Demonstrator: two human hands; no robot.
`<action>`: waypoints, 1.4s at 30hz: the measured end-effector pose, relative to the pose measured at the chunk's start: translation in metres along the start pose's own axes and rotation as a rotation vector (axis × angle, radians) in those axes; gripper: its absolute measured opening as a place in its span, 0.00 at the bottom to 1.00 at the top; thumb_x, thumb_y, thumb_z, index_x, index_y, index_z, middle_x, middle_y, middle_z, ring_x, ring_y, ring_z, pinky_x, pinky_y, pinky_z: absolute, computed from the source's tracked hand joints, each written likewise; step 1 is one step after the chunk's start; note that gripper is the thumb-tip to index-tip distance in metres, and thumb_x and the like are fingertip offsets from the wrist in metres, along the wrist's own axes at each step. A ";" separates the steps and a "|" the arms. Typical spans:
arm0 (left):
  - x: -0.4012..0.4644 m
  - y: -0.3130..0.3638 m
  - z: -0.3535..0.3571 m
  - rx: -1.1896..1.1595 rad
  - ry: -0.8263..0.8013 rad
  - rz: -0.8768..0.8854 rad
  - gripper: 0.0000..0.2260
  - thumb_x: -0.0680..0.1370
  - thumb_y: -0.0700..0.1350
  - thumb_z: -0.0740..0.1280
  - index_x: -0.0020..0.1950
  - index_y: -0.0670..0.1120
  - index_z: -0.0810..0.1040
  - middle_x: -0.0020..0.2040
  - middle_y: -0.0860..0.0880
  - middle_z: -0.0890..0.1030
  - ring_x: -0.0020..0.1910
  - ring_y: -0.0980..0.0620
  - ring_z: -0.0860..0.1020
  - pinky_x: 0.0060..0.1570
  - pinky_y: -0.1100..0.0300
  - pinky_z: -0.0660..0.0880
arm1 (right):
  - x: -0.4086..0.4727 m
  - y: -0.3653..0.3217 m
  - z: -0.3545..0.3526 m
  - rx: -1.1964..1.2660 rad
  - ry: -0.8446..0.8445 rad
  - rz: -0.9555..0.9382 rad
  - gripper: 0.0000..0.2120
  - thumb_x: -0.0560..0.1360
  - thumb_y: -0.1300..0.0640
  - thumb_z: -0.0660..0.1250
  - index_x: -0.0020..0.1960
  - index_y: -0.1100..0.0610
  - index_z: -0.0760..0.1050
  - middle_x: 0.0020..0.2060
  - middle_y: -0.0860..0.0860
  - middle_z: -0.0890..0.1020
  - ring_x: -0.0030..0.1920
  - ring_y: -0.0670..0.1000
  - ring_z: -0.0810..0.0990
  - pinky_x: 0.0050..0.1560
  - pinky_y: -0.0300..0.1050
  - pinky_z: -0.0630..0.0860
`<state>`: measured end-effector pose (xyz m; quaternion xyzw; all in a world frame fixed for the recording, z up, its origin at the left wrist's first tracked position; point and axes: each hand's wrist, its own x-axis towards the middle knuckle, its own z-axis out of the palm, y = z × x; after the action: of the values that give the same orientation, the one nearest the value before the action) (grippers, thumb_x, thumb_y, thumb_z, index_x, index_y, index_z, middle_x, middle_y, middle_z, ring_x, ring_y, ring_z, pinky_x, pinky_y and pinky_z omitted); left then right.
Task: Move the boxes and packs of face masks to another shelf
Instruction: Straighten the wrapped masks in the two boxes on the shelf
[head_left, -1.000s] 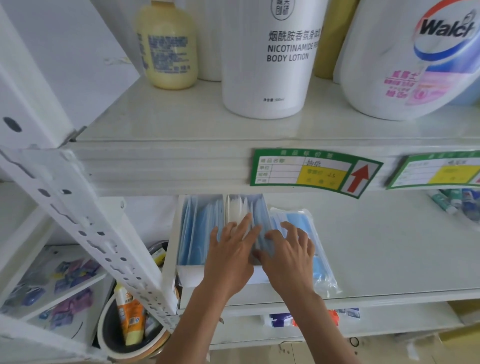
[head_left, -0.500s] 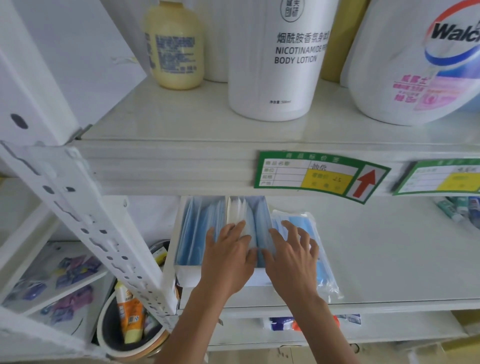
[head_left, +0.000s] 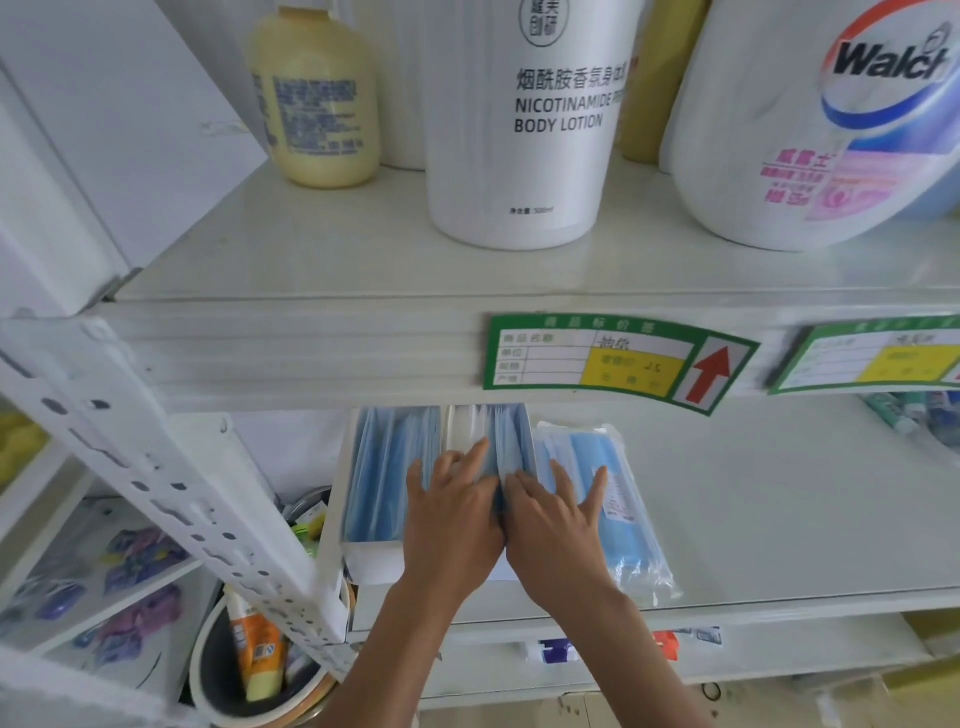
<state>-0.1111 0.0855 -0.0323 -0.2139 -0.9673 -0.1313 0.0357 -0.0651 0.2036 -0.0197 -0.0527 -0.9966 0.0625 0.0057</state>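
Open white cardboard box of blue face masks (head_left: 387, 483) on lower white shelf (head_left: 779, 519), long axis 12–6. Left hand (head_left: 452, 514), right hand (head_left: 553, 519) side by side, fingers extended, pressing mask stack — nothing gripped. Clear-wrapped blue mask pack (head_left: 618, 499) just beside box at 3 o'clock, right hand nearer.

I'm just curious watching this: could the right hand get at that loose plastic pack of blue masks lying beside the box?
Probably yes. The right hand already lies with its outer fingers spread over the mask pack, which sits flat on the shelf beside the mask box, with nothing on top.
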 end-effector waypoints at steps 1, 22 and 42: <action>0.001 0.000 0.000 0.012 -0.009 0.004 0.09 0.82 0.53 0.61 0.56 0.57 0.80 0.80 0.56 0.64 0.77 0.49 0.63 0.76 0.35 0.54 | 0.001 -0.001 0.000 0.004 0.004 0.003 0.11 0.77 0.60 0.60 0.57 0.51 0.72 0.57 0.46 0.80 0.76 0.62 0.61 0.69 0.78 0.36; 0.025 0.021 -0.008 0.008 -0.101 -0.150 0.24 0.80 0.64 0.53 0.53 0.52 0.85 0.71 0.53 0.72 0.71 0.44 0.66 0.73 0.29 0.47 | -0.006 0.013 0.010 0.777 0.250 0.084 0.29 0.74 0.69 0.63 0.73 0.52 0.68 0.51 0.44 0.79 0.47 0.39 0.74 0.45 0.23 0.69; 0.030 0.019 -0.002 -0.101 -0.039 -0.187 0.11 0.75 0.57 0.66 0.44 0.52 0.83 0.67 0.55 0.74 0.68 0.47 0.68 0.73 0.32 0.50 | -0.013 0.033 0.019 1.035 0.222 0.173 0.13 0.78 0.56 0.68 0.62 0.48 0.78 0.55 0.38 0.80 0.57 0.36 0.78 0.53 0.25 0.71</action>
<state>-0.1300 0.1135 -0.0225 -0.1267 -0.9757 -0.1785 -0.0063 -0.0493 0.2324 -0.0432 -0.1314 -0.8210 0.5398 0.1312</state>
